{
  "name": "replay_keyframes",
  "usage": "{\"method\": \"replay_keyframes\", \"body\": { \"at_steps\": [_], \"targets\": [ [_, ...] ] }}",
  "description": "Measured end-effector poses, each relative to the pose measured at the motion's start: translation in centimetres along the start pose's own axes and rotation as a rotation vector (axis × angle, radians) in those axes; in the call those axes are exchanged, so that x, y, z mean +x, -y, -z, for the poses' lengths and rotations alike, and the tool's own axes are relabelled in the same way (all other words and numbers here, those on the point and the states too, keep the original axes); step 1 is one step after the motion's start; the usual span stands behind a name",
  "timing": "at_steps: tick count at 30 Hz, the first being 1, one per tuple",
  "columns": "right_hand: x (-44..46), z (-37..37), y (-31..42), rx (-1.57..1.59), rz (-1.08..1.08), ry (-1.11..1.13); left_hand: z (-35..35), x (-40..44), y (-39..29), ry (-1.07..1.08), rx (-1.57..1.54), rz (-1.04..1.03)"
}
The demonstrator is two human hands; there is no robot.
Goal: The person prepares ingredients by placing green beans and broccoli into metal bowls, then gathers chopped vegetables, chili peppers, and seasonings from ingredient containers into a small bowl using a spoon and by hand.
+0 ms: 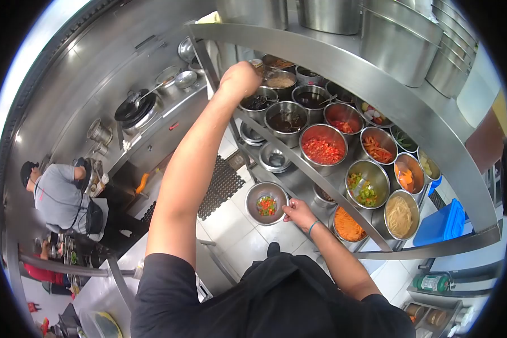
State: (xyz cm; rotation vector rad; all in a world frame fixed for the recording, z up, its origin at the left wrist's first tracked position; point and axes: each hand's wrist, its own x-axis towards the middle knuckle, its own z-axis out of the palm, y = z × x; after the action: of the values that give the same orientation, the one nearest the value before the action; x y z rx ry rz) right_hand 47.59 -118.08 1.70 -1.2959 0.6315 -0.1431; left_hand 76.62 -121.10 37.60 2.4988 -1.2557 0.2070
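Note:
In my right hand (301, 214) is the rim of a steel bowl (253, 211), gripped at its right side. Chopped red and green vegetables (266, 205) lie in the bottom of that bowl. My left hand (241, 79) is stretched out to the upper shelf, its fingers closed at a small container (257, 64) whose contents I cannot make out. Just below that hand stands a steel pot of dark food (259, 99). To its right are a pot of dark liquid (286, 118) and a bowl of chopped red peppers (323, 145).
A metal shelf bar (321, 176) runs diagonally between me and the pots. Shredded carrot (349, 224) and pale strips (400, 215) fill bowls at the right. A person in grey (62, 197) stands at the left, near a wok (136, 108). A black mat (221, 186) lies on the floor.

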Motion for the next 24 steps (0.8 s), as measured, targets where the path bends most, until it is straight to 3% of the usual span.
{"method": "replay_keyframes", "body": {
  "at_steps": [3, 4, 5, 7, 9, 11, 15, 17, 19, 20, 21, 24],
  "targets": [
    [-0.1, 0.7, -0.7, 0.021, 0.013, -0.022, -1.9, 4.3, -1.4, 0.1, 0.075, -0.04],
    [-0.1, 0.9, -1.0, 0.019, 0.015, -0.028, -6.1, 9.0, 1.8, 0.098, 0.175, -0.276],
    [-0.3, 1.2, -1.0, 0.02, 0.011, -0.04, -5.5, 8.5, 0.5, 0.048, 0.054, -0.195],
    [-0.7, 1.6, -0.8, 0.026, -0.003, -0.062, -4.8, 8.5, 0.4, 0.065, 0.095, -0.42],
    [-0.8, 2.1, -0.9, 0.017, 0.009, -0.079, -3.8, 6.9, 0.3, 0.148, -0.353, -0.362],
    [-1.2, 2.7, -0.9, 0.012, 0.007, -0.097, 1.4, 0.3, -2.6, 0.232, -0.465, -0.287],
    [-1.3, 3.1, -0.4, 0.012, -0.004, -0.11, 3.2, -5.4, -3.9, 0.461, -0.368, -0.603],
    [-0.9, 3.0, 0.0, -0.001, -0.013, -0.098, 1.1, -7.0, -4.4, 0.583, -0.347, -0.613],
    [-0.7, 2.6, 0.2, -0.025, -0.016, -0.075, 1.9, -8.5, -5.5, 0.675, -0.306, -0.356],
    [-0.5, 2.5, 0.3, -0.033, -0.014, -0.068, 0.9, -7.7, -3.9, 0.457, -0.363, -0.414],
    [-0.3, 2.4, 0.4, -0.03, -0.01, -0.055, 1.9, -7.5, -3.2, 0.381, -0.41, -0.23],
    [0.2, 2.0, -0.3, -0.023, -0.003, -0.032, 2.2, -4.5, 1.3, 0.023, -0.244, -0.061]
  ]
}}
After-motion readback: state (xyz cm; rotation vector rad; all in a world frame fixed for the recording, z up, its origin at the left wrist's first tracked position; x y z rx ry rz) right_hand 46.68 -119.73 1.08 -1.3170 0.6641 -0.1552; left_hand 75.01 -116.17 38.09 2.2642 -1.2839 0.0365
